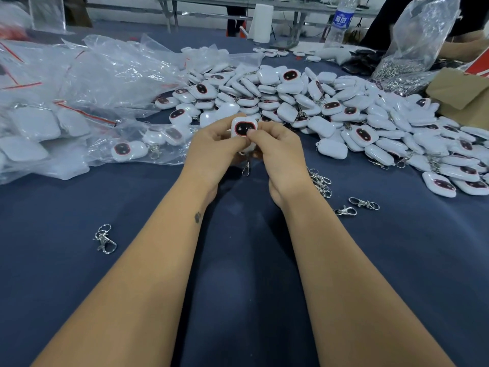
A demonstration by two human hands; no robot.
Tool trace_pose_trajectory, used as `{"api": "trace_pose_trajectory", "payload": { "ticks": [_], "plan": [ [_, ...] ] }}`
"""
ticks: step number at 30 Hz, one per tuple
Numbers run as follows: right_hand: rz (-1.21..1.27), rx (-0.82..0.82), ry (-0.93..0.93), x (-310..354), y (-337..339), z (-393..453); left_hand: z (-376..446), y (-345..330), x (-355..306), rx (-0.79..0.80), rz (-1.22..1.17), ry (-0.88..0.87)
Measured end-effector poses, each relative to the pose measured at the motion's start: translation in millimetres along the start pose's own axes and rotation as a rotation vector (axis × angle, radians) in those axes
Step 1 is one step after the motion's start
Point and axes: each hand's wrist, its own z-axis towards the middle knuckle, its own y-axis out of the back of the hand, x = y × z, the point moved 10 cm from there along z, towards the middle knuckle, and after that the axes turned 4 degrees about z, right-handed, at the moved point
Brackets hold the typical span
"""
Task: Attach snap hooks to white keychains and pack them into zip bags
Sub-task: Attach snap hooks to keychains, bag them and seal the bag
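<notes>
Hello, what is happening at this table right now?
A person holds one white keychain in both hands, left hand and right hand, above a blue table. A snap hook hangs under it. A big pile of keychains lies behind, loose hooks lie nearby, and filled zip bags sit at the left.

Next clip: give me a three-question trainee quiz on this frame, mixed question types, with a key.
1. True or false: both hands hold the same white keychain.
2. Where does the lone snap hook lie relative to the left forearm? A) to its left, on the cloth B) inside a zip bag C) on the keychain pile
3. Fill in: a snap hook dangles ____ the held keychain.

Key: 1 true: left hand and right hand both grip it. 2 A. 3 below.
</notes>
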Motion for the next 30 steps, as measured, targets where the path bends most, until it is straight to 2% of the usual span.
{"api": "trace_pose_trajectory", "payload": {
  "ticks": [3, 19, 30],
  "plan": [
    [0.016, -0.019, -0.024, -1.3, 2.1, -0.9, 2.0, -2.3, 1.5, 0.009, -0.073, 0.035],
    [-0.1, -0.075, 0.0, -0.1, 9.7, 1.5, 6.3, -0.2, 8.9, -0.034, -0.031, 0.066],
    [-0.056, -0.014, -0.002, -3.8, 3.4, 1.9, 3.1, 2.2, 5.6, -0.041, -0.089, 0.09]
  ]
}}
